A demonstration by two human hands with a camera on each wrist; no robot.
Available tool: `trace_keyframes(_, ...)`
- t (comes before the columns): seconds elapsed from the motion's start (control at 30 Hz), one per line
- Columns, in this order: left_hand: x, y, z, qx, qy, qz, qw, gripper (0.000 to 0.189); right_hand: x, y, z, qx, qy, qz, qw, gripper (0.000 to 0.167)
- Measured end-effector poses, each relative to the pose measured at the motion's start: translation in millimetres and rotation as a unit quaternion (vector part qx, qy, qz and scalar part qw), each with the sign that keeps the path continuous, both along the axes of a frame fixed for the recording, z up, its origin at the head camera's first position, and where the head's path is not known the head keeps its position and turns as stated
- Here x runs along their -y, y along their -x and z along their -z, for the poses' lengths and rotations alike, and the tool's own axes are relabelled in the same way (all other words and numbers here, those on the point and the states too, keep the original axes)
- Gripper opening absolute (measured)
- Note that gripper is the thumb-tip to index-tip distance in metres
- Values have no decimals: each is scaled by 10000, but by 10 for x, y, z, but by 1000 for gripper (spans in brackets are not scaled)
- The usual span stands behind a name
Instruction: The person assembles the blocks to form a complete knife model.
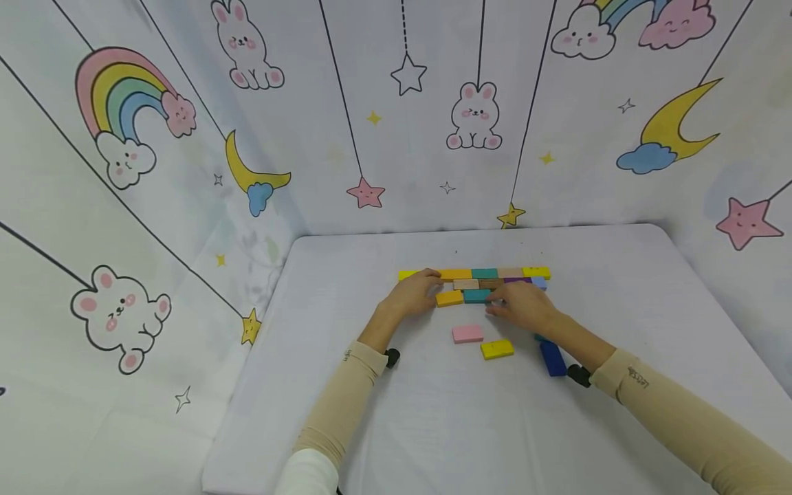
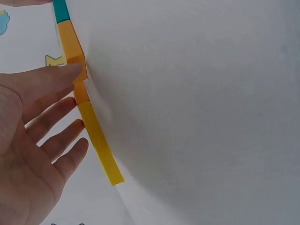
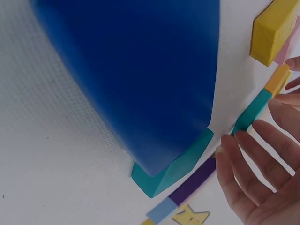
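Observation:
Colored wooden blocks lie on the table in three rows. The back row runs from a yellow block (image 1: 408,274) through a teal block (image 1: 485,273) to another yellow block (image 1: 536,272). A brown block (image 1: 491,283) and a purple block (image 3: 194,182) are in the middle row. In front lie an orange block (image 1: 449,298) and a teal block (image 1: 476,296), end to end. My left hand (image 1: 413,294) is at the left end, its thumb touching the orange block, its other fingers loosely extended. My right hand (image 1: 524,306) has nearly straight fingertips at the front teal block's right end.
Nearer me lie a loose pink block (image 1: 467,334) and a yellow block (image 1: 497,349). A dark blue block (image 1: 553,359) lies below my right wrist, with another teal block (image 3: 187,161) at its far end. Patterned white cloth (image 1: 421,158) hangs behind the table.

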State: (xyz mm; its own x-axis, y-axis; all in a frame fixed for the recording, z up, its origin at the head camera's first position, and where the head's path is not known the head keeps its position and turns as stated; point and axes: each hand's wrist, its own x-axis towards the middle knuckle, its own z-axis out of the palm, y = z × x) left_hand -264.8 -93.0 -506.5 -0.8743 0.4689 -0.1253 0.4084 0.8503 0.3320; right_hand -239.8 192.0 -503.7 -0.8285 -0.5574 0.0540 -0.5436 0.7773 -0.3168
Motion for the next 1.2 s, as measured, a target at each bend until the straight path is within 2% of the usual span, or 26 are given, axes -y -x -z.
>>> trace_keyframes(0.87, 7, 21, 33, -120, 64, 2, 9999, 40, 30, -7, -13, 22, 119, 95, 9999, 29)
trace_keyframes(1.2, 23, 11, 27, -38, 75, 14, 10000, 39, 94, 1, -13, 98, 60, 64, 9999, 29)
